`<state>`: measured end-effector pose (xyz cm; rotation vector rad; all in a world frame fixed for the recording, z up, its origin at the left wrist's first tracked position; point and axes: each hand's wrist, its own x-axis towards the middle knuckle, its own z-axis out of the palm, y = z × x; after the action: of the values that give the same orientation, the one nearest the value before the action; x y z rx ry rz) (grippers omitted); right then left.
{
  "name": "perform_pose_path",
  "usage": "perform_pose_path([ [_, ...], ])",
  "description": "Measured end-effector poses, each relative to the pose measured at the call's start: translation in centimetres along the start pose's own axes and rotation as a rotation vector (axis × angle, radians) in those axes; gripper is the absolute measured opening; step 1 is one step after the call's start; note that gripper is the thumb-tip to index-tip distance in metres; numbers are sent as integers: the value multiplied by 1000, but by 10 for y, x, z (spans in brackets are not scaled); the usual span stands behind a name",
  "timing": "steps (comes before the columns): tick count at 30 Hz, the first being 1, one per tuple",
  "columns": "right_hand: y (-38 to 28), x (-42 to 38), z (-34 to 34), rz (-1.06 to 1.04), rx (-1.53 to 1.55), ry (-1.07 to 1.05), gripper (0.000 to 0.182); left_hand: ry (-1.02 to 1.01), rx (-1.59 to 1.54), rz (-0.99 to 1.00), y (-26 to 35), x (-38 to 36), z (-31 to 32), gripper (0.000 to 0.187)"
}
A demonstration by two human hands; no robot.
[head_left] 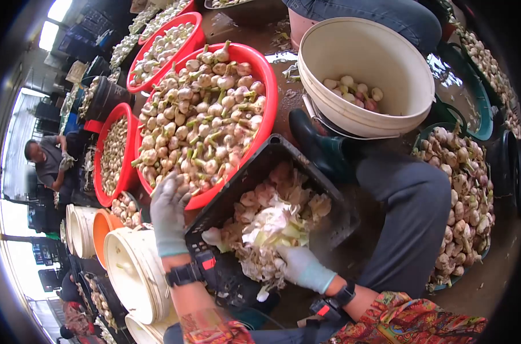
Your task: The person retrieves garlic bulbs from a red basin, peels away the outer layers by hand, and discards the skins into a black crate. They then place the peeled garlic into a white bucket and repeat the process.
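Note:
My left hand point(170, 215), in a pale grey glove, reaches to the near rim of a large red basin point(269, 74). Its fingers are apart and close to the heaped garlic bulbs point(200, 120), many with short green stem stubs. My right hand point(306, 270), gloved too, rests at the near side of a pile of papery garlic skins point(275, 221). Its fingertips are hidden among the skins, so what it may hold does not show. The pile lies in a black plastic crate point(280, 150) tilted between my legs.
A white bucket point(366, 51) with a few peeled bulbs stands beyond my boot point(315, 143). Bulbs fill a tub on the right point(458, 206). White buckets point(131, 275) and an orange bucket point(104, 229) line the left. A co-worker point(48, 160) sits farther off.

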<state>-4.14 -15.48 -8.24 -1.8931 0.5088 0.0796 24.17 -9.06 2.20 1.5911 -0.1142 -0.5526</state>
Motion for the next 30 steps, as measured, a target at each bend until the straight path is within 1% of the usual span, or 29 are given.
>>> perform_pose_path([
  [2,-4,1,-6,49,39,-50,20,-103,304,-93,-32,63,10,31],
  [4,-2,7,-10,96,86,-121,21,-217,663,-196,-65,126,3,48],
  [6,-4,14,-17,145,156,-144,23,-271,1051,-128,-91,168,5,76],
  [7,-3,19,-15,100,227,-51,19,-301,1213,-149,-99,181,8,88],
  [8,-3,23,-15,119,244,-53,20,-338,1374,-166,-107,193,11,101],
  [10,-5,31,-19,170,246,-86,21,-377,1341,-356,-106,201,19,95],
  [11,-5,32,-16,180,258,-92,21,-365,1434,-269,-93,191,30,83],
  [12,-3,33,-16,167,308,-71,20,-365,1436,-270,-96,197,20,83],
  [14,-1,32,-13,156,359,-42,20,-354,1279,-238,-81,193,17,65],
  [15,0,31,-11,134,337,-4,20,-277,991,-263,-70,180,8,48],
  [16,-3,28,-11,109,318,31,20,-262,742,-246,-61,169,4,34],
  [17,-7,27,-16,91,318,24,20,-241,539,-197,-52,149,-4,33],
  [18,-7,25,-14,9,325,69,22,-217,336,-144,-40,117,0,32],
  [19,-10,23,-15,-56,366,84,25,-223,53,-56,-40,83,4,35],
  [20,-13,20,-19,-119,404,95,32,-201,-140,-31,-43,51,5,39],
  [22,-25,13,-24,-119,340,44,42,-149,-451,-181,-53,-20,6,38],
  [23,-25,11,-19,-194,355,76,49,-163,-492,-179,-63,-53,7,37],
  [24,-25,6,-20,-204,332,46,49,-174,-532,-183,-75,-84,8,36],
  [25,-33,1,-25,-207,344,10,50,-131,-612,-223,-88,-114,8,33],
  [26,-36,-5,-25,-267,400,7,51,-45,-637,-253,-93,-143,14,34],
  [28,-33,-12,-17,-290,221,-84,51,22,-707,-263,-108,-188,14,36],
  [29,-36,-17,-16,-291,215,-93,51,62,-770,-278,-112,-205,15,38],
  [30,-40,-20,-17,-245,134,-199,50,67,-776,-273,-114,-218,14,38],
])
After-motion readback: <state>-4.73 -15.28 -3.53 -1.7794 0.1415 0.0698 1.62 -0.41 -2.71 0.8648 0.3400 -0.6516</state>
